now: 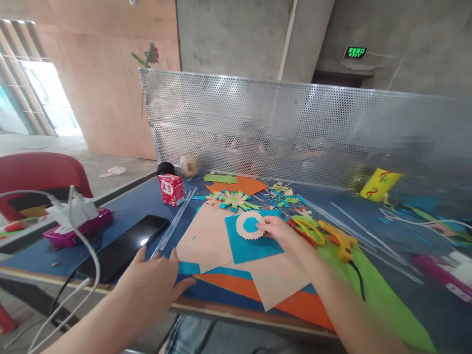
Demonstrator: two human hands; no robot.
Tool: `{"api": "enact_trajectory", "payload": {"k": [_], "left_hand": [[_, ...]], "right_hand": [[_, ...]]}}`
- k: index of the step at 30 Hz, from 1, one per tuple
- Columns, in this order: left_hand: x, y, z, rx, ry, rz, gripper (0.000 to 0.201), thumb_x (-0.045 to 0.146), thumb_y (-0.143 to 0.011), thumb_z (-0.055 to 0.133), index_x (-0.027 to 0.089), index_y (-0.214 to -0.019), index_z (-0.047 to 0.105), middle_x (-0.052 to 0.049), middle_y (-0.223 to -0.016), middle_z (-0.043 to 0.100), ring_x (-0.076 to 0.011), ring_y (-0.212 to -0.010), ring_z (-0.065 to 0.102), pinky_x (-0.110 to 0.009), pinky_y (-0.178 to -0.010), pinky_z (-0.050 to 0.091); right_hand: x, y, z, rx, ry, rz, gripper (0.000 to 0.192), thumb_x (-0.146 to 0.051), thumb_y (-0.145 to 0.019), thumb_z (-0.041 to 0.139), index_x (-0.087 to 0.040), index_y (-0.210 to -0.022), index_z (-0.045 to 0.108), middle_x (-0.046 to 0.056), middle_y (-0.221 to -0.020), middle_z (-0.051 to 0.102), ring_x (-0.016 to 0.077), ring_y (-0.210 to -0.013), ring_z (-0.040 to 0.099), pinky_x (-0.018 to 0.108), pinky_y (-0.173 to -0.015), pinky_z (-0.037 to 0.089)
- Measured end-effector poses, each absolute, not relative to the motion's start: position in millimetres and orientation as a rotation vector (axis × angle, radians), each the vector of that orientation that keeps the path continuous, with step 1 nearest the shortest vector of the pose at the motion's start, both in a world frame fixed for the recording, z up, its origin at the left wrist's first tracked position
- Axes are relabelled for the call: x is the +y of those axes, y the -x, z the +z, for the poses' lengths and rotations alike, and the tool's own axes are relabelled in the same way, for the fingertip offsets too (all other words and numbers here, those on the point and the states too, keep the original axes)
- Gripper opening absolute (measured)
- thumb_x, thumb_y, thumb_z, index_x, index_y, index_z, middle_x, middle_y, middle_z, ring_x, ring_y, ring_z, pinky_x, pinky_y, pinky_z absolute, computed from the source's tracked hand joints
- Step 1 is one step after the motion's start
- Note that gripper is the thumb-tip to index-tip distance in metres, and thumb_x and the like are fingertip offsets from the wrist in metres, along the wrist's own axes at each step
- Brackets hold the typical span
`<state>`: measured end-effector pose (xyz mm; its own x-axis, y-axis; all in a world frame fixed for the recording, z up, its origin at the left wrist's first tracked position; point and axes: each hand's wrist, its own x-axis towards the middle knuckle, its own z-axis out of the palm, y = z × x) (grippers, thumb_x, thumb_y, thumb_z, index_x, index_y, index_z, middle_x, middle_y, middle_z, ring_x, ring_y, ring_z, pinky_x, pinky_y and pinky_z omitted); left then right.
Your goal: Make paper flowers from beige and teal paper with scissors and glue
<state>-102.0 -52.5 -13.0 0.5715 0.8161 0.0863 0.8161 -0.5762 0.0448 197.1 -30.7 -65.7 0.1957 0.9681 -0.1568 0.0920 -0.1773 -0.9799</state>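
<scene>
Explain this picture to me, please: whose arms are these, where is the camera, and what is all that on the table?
The camera sits on a person's head and looks down, so both arms are that person's own. The right hand pinches a white scalloped paper ring lying on a blue paper square. The left hand rests flat at the near edge of the blue table, touching the peach paper and holding nothing. Around them lie orange paper and green paper, scissors, a yellow glue gun, finished paper flowers, a black phone and a small red carton. A perforated metal screen stands behind.
</scene>
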Motion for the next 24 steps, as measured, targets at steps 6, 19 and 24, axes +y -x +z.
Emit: {"api": "enact_trajectory", "payload": {"k": [6,19,24], "left_hand": [[-26,35,10,-1.248,3.02,-0.715,0.069,0.05,-0.076,0.054,0.013,-0.133,0.039,-0.018,-0.133,0.047,-0.0322,-0.121,0.044,-0.043,-0.094,0.04],[28,-25,-32,-1.956,3.551,-1.798,0.064,0.031,-0.059,0.076,0.012,-0.113,0.047,-0.004,-0.085,0.058,-0.0136,-0.07,0.057,-0.025,-0.058,0.044],[29,-26,-36,-1.928,3.446,-1.83,0.049,0.019,-0.061,0.073,0.011,-0.104,0.051,0.007,-0.058,0.047,-0.0099,-0.055,0.047,-0.022,-0.05,0.037]], "right_hand": [[-38,-186,-55,-1.18,1.423,0.967,0.021,-0.035,-0.061,0.072,-0.019,-0.061,0.058,-0.003,-0.058,0.06,0.0142,-0.058,0.057,0.026,-0.055,0.047],[-43,-180,-56,-1.338,1.498,0.703,0.023,-0.042,-0.069,0.06,-0.021,-0.063,0.053,-0.003,-0.054,0.047,0.0128,-0.05,0.046,0.024,-0.046,0.037],[-42,-180,-60,-1.315,1.585,0.641,0.025,-0.042,-0.066,0.062,-0.021,-0.059,0.049,-0.003,-0.053,0.046,0.0134,-0.052,0.044,0.023,-0.046,0.033]]}}
